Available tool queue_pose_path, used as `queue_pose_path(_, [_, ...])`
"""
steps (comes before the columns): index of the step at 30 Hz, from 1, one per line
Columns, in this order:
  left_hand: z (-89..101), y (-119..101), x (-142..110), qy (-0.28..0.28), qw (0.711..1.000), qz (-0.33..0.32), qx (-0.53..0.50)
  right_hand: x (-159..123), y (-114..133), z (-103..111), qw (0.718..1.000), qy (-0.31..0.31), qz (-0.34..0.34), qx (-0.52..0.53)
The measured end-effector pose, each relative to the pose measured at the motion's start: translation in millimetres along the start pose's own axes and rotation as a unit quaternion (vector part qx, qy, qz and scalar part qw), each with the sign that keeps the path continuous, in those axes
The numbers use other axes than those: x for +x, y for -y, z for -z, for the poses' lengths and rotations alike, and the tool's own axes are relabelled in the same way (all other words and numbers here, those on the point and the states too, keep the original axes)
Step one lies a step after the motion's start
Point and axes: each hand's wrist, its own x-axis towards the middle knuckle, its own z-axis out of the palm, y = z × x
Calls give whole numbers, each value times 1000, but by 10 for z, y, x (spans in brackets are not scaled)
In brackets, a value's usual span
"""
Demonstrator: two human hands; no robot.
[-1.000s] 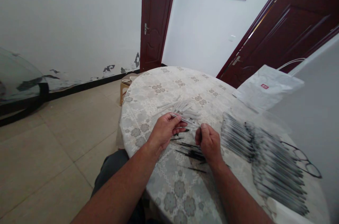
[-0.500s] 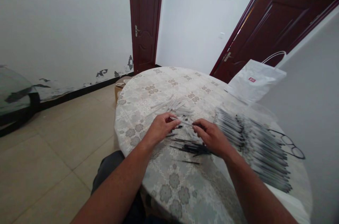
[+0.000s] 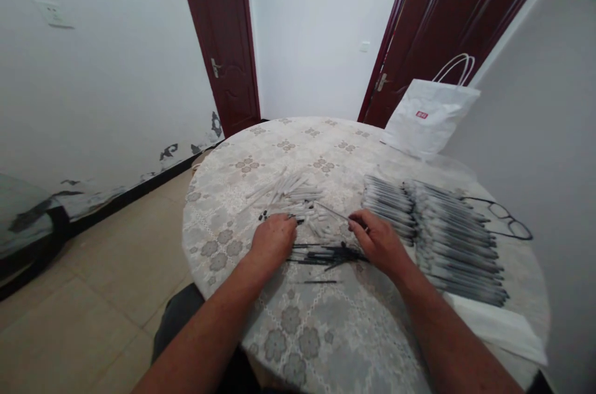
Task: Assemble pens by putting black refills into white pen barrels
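My right hand [image 3: 375,236] is closed in a pinch on one end of a slim pen [image 3: 331,210], whose other end points up and left over the pile. My left hand [image 3: 274,239] reaches down to the table with its fingers together beside small black pieces [image 3: 300,221]; whatever is between the fingertips is hidden. Pale pen barrels [image 3: 291,188] lie in a loose heap beyond my hands. Thin black refills [image 3: 326,254] are scattered between my wrists, and a single one [image 3: 320,282] lies nearer to me. A few small black caps [image 3: 263,214] sit left of the heap.
Rows of pens [image 3: 459,239] are stacked at the right, with eyeglasses [image 3: 510,220] past them. A white paper bag [image 3: 426,118] stands at the back right. Folded white paper [image 3: 498,326] lies at the near right. A patterned cloth [image 3: 288,319] covers the round table.
My left hand has let go of the pen and moved down to the small black pieces. My right hand keeps the pen. The view has turned slightly right.
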Motion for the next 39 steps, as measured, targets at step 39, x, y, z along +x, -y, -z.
queue_pose_path(39, [-63,143,0,-83,765,95,-631,-38,37,-145,995,7,98,-19])
